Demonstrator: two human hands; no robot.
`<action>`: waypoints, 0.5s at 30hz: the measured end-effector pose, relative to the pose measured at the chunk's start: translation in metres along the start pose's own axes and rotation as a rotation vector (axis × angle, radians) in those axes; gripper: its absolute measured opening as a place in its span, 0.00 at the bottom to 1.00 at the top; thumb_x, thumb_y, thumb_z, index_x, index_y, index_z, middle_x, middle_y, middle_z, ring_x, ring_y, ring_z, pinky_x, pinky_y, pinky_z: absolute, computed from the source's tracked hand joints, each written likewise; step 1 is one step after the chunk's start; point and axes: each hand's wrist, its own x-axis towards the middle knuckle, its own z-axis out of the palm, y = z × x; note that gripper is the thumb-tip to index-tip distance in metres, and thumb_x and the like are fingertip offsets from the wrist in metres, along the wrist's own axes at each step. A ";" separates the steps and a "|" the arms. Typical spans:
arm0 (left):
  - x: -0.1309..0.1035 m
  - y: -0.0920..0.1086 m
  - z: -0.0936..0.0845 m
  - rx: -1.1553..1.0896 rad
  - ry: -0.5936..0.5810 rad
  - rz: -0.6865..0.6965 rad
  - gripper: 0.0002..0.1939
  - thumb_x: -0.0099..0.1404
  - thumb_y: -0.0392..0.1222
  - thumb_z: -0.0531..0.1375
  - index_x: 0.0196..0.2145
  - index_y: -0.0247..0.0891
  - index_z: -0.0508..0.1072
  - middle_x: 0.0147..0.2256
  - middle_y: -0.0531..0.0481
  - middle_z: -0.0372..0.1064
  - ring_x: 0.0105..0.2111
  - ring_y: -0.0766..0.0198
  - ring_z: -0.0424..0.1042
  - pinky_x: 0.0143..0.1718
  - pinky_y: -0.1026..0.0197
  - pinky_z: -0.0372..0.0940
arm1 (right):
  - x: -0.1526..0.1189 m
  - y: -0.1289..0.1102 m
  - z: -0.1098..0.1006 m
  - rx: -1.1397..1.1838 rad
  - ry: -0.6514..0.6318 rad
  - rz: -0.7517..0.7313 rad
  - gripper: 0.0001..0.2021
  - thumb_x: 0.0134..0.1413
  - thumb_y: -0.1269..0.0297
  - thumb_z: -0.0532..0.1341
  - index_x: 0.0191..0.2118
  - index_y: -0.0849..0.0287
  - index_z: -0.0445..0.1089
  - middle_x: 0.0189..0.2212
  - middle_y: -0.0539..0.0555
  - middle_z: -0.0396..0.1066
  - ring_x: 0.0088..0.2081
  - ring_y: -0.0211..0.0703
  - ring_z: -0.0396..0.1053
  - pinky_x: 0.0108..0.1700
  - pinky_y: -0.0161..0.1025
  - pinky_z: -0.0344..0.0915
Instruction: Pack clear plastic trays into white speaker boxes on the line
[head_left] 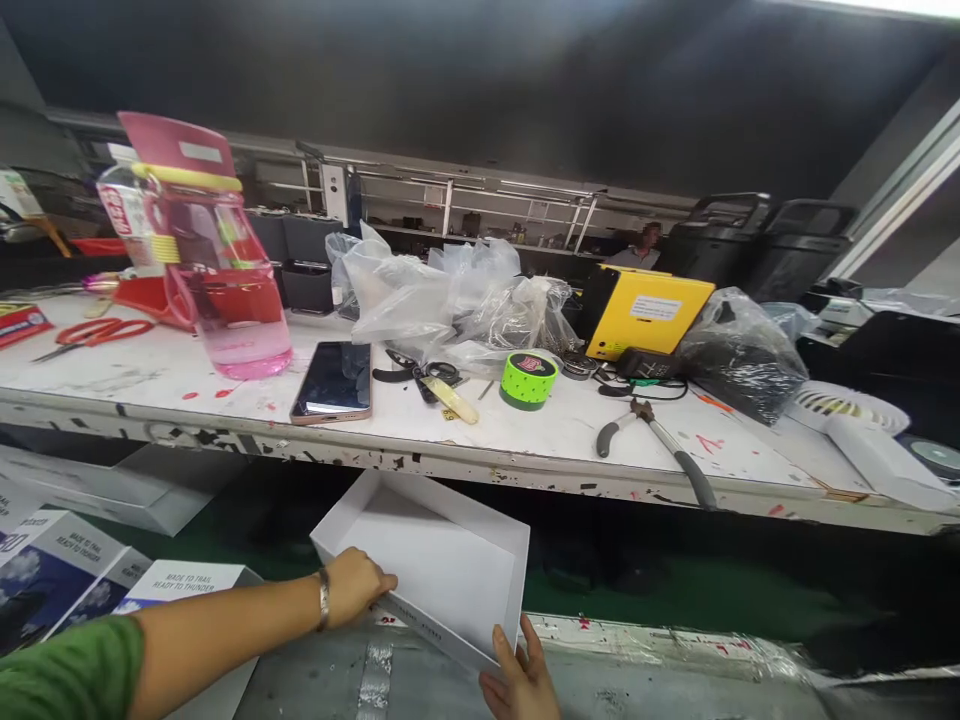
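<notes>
An open, empty white box tray (pixel 442 545) sits tilted below the white shelf's front edge. My left hand (pixel 358 585), with a bracelet on the wrist, grips its near left rim. My right hand (pixel 519 678) holds the near right corner from underneath. Printed cartons (pixel 64 570) lie to the left of my left arm.
On the white shelf (pixel 315 440) stand a pink water jug (pixel 217 270), a phone (pixel 334 381), black scissors (pixel 416 372), green tape (pixel 528 379), pliers (pixel 660 440), plastic bags (pixel 457 295), a yellow case (pixel 645 310) and red scissors (pixel 94 335). A person sits far behind.
</notes>
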 end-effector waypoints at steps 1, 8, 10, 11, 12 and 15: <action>0.002 -0.004 -0.002 0.001 0.000 0.008 0.11 0.60 0.35 0.53 0.39 0.40 0.72 0.32 0.45 0.76 0.33 0.50 0.76 0.32 0.57 0.65 | 0.002 0.005 0.002 0.016 -0.013 -0.022 0.64 0.23 0.28 0.65 0.66 0.51 0.40 0.63 0.64 0.50 0.44 0.53 0.69 0.43 0.43 0.68; -0.026 -0.005 -0.006 -0.086 0.018 -0.018 0.10 0.63 0.38 0.51 0.38 0.41 0.72 0.32 0.48 0.76 0.34 0.51 0.77 0.33 0.58 0.65 | -0.006 0.016 0.009 0.070 -0.045 -0.074 0.58 0.26 0.29 0.64 0.64 0.53 0.47 0.64 0.63 0.48 0.54 0.59 0.64 0.52 0.47 0.65; -0.032 -0.006 -0.013 -0.102 0.009 -0.035 0.11 0.64 0.38 0.51 0.38 0.41 0.72 0.33 0.47 0.77 0.35 0.49 0.77 0.33 0.57 0.66 | -0.014 0.011 0.012 0.064 -0.074 -0.082 0.57 0.28 0.31 0.65 0.64 0.55 0.48 0.64 0.65 0.49 0.53 0.59 0.65 0.53 0.48 0.65; -0.033 -0.008 -0.019 -0.094 0.001 -0.037 0.11 0.63 0.37 0.51 0.38 0.40 0.72 0.33 0.46 0.77 0.35 0.48 0.77 0.33 0.56 0.66 | -0.017 0.010 0.013 0.062 -0.085 -0.098 0.56 0.29 0.32 0.65 0.64 0.57 0.48 0.63 0.66 0.50 0.54 0.59 0.65 0.54 0.49 0.64; -0.035 -0.009 -0.025 -0.080 -0.002 -0.035 0.11 0.63 0.37 0.51 0.38 0.40 0.73 0.34 0.46 0.77 0.36 0.47 0.77 0.34 0.55 0.66 | -0.021 0.010 0.013 0.059 -0.084 -0.119 0.56 0.29 0.32 0.65 0.64 0.58 0.48 0.63 0.66 0.52 0.55 0.60 0.64 0.55 0.50 0.63; -0.041 -0.014 -0.045 -0.040 0.007 -0.026 0.12 0.65 0.37 0.50 0.39 0.40 0.73 0.34 0.44 0.77 0.36 0.46 0.76 0.35 0.51 0.67 | -0.031 0.023 0.004 0.041 -0.010 -0.179 0.57 0.28 0.31 0.64 0.62 0.61 0.51 0.61 0.71 0.54 0.61 0.63 0.56 0.56 0.53 0.61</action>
